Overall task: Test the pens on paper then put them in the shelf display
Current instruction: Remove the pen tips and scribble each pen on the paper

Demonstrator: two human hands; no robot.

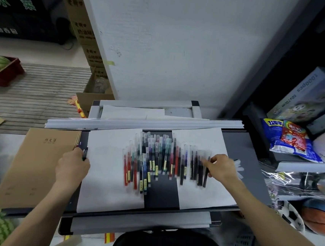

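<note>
Head camera: the left hand [73, 166] grips a dark pen [84, 153] at the edge of the left sheet [103, 176], beside a brown notebook [34, 166]. The pens [154, 161] lie fanned across two sheets. The right hand [221, 168] rests its fingertips on the black ones at the right end, its grasp too blurred to tell.

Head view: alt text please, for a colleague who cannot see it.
A person's left hand holds a dark pen at the left white paper sheet, while the right hand reaches the black pens at the right end of a row of coloured pens on a dark desk. A brown notebook lies left.
</note>
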